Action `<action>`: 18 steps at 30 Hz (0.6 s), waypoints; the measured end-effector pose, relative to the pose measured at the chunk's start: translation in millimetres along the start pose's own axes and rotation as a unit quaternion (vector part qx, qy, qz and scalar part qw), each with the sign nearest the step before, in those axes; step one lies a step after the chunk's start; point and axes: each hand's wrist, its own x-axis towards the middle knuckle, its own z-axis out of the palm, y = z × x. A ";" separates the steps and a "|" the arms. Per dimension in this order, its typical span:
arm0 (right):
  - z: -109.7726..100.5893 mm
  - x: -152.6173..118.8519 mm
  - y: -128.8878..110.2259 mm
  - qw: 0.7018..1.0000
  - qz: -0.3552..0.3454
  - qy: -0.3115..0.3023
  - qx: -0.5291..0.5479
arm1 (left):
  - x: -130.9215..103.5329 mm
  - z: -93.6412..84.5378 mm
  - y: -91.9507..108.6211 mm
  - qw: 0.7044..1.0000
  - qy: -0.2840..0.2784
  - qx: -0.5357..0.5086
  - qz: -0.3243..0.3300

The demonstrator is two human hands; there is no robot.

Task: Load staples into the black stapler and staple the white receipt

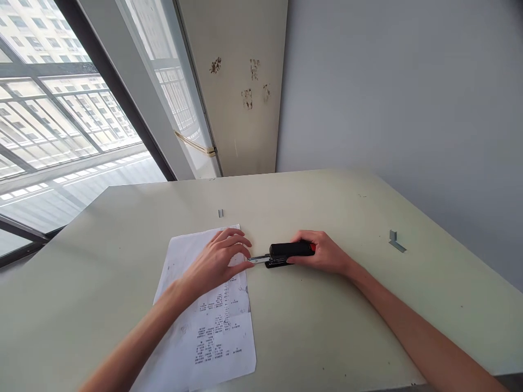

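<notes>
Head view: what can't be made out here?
All in the head view:
- Print on the paper: too small to read.
- Paper's lower-left corner: cut off by the bottom edge.
- Stapler's right end: behind the right hand.
- Metal slide's tip: left hand's fingers obscure any grip.

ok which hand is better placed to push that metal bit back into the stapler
Left, I'd say: the left hand has its fingertips right at the outer end of the metal bit, while the right hand is around the far end of the stapler, holding it.
</notes>
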 end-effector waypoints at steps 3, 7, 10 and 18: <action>0.3 -0.1 1.7 1.000 0.007 -0.003 0.004 | 7.3 -6.8 -15.5 0.997 0.025 -0.008 -0.066; 2.3 -0.5 4.3 1.000 0.006 -0.005 0.010 | 31.0 -5.5 -56.9 0.957 0.127 0.063 -0.252; 3.3 0.0 5.5 1.000 -0.004 0.002 0.005 | 49.4 0.3 -88.6 0.918 0.154 0.096 -0.352; 0.3 3.2 3.2 1.000 -0.023 -0.003 -0.003 | 62.7 5.1 -91.6 0.932 0.163 0.058 -0.317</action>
